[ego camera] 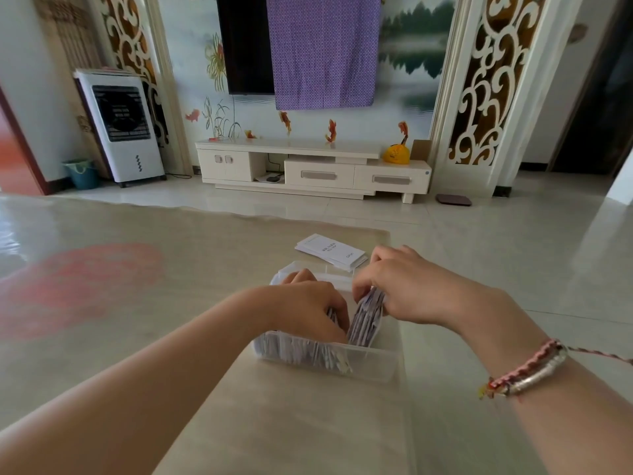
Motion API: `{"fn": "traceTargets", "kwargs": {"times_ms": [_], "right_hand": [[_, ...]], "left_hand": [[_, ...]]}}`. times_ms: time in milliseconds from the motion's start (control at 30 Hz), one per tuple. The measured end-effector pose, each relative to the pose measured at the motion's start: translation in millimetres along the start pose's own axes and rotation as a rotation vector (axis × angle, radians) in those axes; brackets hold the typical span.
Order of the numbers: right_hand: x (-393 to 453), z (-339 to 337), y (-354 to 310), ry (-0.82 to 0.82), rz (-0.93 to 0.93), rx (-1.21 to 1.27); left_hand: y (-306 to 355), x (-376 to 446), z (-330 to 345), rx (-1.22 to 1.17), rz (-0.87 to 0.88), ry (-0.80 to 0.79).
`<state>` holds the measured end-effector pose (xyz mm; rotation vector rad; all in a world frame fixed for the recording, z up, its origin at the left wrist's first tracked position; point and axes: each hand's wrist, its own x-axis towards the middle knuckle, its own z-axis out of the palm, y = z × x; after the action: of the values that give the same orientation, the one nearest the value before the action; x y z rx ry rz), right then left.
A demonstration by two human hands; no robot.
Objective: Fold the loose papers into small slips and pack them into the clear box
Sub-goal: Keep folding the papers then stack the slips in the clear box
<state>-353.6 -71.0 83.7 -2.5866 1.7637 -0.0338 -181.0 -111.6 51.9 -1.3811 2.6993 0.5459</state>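
Clear box (373,363) sits on the beige counter (274,423), near its right edge, straight ahead of the person. Folded slips (301,351) stand packed on edge along the box's near wall, filling its left and middle part; print on them too blurred to read.

Left hand (305,306) reaches down into the box from the left, knuckles up, fingers curled in among the slips; fingertips hidden by the paper, so whether they pinch a slip or only press the row cannot be told.

Right hand (404,289) comes in from the right, over the box's right side. Its fingers (363,286) are curled down and clamped on the top edge of a bundle of slips (366,317), thumb side hidden behind the bundle. Bundle stands tilted, lower end inside the box, just beside the left hand.

Loose papers (330,252), a small white stack of flat sheets with some dark print, lie on the counter just beyond the box, near the far right corner.

Right wrist carries a pink braided cord and a silver bangle (527,371).

Background: white TV cabinet (308,166) against the wall, purple cloth (323,49) hanging over a dark screen, white air cooler (120,128) at left, pale tiled floor (513,241).
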Motion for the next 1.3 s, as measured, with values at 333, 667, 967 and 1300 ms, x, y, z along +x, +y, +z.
{"fn": "traceTargets", "kwargs": {"times_ms": [333, 667, 967, 1300], "right_hand": [[-6, 10, 4, -0.098, -0.045, 0.229], [-16, 14, 4, -0.080, 0.112, 0.388], [-17, 17, 0, -0.011, 0.205, 0.352], [-19, 17, -3, 0.068, 0.190, 0.238]], "left_hand": [[-8, 7, -8, -0.188, 0.097, 0.169], [-43, -12, -1, -0.247, 0.052, 0.471], [-42, -17, 9, -0.050, 0.061, 0.439], [-27, -7, 8, -0.075, 0.041, 0.408]]}}
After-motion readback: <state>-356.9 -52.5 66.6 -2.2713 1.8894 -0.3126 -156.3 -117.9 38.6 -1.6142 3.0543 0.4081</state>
